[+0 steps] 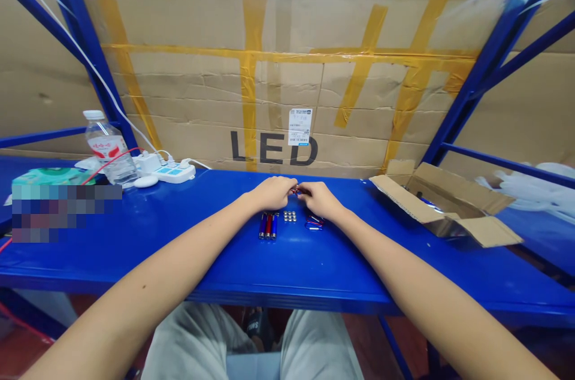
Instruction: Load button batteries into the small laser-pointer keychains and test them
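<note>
Both hands meet over the blue table (296, 272), near its back edge. My left hand (276, 192) and my right hand (320, 199) are closed, fingertips close together around a small reddish item (295, 190), mostly hidden by the fingers. Below my left hand lie blue and red metal tubes (268, 226), side by side. Several small silver button cells (290, 216) are laid out in rows between the hands. Red and blue carabiner clips (314, 223) rest just below my right hand.
An open cardboard box (449, 203) stands on the right. At the left are a plastic bottle (110, 149), a white power strip (175, 172) with cables and a green packet (54, 176). A large cardboard sheet (202, 98) rises behind the table between blue posts.
</note>
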Demonstrator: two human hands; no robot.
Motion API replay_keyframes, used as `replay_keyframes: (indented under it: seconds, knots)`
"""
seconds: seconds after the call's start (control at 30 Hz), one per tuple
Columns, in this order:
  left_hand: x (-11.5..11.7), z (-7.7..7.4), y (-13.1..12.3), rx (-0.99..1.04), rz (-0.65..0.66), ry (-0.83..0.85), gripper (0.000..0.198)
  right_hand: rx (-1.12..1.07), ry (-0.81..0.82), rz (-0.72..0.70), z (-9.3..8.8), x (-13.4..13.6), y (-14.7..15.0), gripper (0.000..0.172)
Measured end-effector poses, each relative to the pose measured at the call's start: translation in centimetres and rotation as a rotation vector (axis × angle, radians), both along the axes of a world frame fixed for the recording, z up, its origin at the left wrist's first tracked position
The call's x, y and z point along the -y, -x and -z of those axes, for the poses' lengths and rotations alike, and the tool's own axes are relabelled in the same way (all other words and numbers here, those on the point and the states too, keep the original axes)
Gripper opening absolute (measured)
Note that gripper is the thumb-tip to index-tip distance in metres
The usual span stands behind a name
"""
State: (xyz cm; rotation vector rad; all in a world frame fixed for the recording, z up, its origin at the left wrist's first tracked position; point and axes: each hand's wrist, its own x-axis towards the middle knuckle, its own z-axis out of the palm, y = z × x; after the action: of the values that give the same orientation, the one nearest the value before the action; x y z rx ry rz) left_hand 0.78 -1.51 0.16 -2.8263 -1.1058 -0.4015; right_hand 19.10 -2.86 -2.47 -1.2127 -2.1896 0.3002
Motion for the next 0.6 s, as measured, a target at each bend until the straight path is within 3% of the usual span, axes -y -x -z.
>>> replay_keyframes:
  seconds: [0.27,0.47,0.6]
  knots:
    - [-0.9,0.2,0.0,0.177,-0.017,0.168,0.027,0.020,-0.134,0.117,-0.3,0.3,0.1,0.015]
    - [-1.3,0.2,-0.2,0.337,0.026,0.399,0.022,0.104,-0.170,0.078,-0.3,0.3,-0.3,0.017]
    - [-1.5,0.3,-0.5,0.418,-0.040,0.609,0.022,0.154,-0.217,0.094,0.0,0.2,-0.2,0.018]
